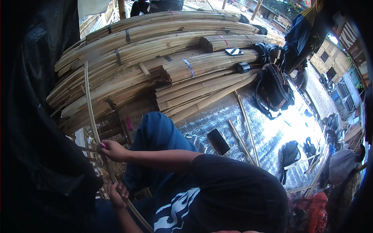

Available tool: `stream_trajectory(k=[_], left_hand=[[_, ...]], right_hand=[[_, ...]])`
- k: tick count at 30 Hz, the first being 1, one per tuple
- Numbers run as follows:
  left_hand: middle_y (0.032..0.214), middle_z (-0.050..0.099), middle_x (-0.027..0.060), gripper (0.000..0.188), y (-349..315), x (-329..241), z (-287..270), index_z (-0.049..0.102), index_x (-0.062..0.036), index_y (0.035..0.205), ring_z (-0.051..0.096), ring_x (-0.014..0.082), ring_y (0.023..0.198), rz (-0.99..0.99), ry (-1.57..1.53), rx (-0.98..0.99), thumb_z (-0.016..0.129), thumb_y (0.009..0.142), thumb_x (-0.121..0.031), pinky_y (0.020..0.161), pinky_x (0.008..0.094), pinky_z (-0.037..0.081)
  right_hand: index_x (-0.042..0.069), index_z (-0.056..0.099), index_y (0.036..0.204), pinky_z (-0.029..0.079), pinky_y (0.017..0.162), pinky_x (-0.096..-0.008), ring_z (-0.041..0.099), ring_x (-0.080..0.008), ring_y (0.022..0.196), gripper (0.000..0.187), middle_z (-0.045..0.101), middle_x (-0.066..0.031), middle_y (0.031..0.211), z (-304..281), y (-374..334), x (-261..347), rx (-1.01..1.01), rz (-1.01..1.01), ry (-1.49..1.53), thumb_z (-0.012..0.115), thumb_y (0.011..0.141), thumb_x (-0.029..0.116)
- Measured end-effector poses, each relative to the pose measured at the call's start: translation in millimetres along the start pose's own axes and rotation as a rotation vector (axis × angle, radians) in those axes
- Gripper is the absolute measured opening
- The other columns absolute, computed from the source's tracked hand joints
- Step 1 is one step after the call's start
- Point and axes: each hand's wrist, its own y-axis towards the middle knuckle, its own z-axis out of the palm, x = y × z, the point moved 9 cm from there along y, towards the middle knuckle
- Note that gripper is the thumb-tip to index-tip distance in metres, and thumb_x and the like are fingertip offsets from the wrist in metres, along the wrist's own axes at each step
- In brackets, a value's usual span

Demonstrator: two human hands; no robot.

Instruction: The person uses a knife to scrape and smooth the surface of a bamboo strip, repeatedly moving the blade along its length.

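Observation:
A long, thin bamboo strip (92, 106) runs from the upper left down past my lap, bowed slightly. My left hand (117, 194) is closed around its lower part, close to my body. Higher up the strip, my right hand (113, 151) is closed against it, with something pink (102, 145) showing at the fingers. That looks like the end of a handle; the rest of it is hidden. My raised knee (159, 126) in blue jeans is beside the right forearm. Just beyond the knee stands another pink-handled thing (129, 123), its kind unclear.
Tied bundles of split bamboo (210, 64) lie stacked ahead. On the silvery sheet (198, 130) at the right are a phone (218, 141), loose strips (244, 124) and a dark backpack (274, 89). Another phone (234, 51) rests on a bundle. Black sheeting (42, 155) hangs at the left.

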Motion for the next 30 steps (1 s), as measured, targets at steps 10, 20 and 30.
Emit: stream_trajectory(k=[10,20,30], left_hand=[[0.067,0.040,-0.0008,0.010,8.6,1.2,-2.7,0.044,-0.0120,0.099,0.035,0.0059,0.041,0.045,0.198,-0.093,0.041,0.091,-0.017,0.034,0.0209,0.033],[0.068,0.041,-0.0006,0.004,27.6,24.0,-35.3,0.045,-0.0122,0.095,0.036,0.0062,0.042,-0.051,0.243,-0.179,0.042,0.093,-0.015,0.036,0.0220,0.034],[0.068,0.043,0.0008,0.017,30.6,28.5,-32.1,0.043,-0.0075,0.108,0.040,0.0080,0.043,-0.101,0.197,-0.122,0.042,0.092,-0.014,0.037,0.0231,0.036]], right_hand=[[-0.001,0.056,0.099,0.046,0.072,-0.0367,0.056,-0.0199,0.074,0.027,0.060,-0.0166,0.081,-10.8,-4.6,-7.4,-0.038,-0.042,-0.121,0.058,0.093,0.025],[0.004,0.057,0.090,0.046,0.069,-0.0471,0.060,-0.0406,0.078,0.039,0.060,-0.0184,0.076,-8.4,-39.0,-2.0,0.243,-0.073,-0.633,0.051,0.095,0.043],[0.017,0.065,0.098,0.041,0.080,-0.0458,0.053,-0.0297,0.098,0.030,0.055,-0.0091,0.093,-16.1,-47.2,-12.8,0.177,-0.214,-0.812,0.058,0.090,0.045]])
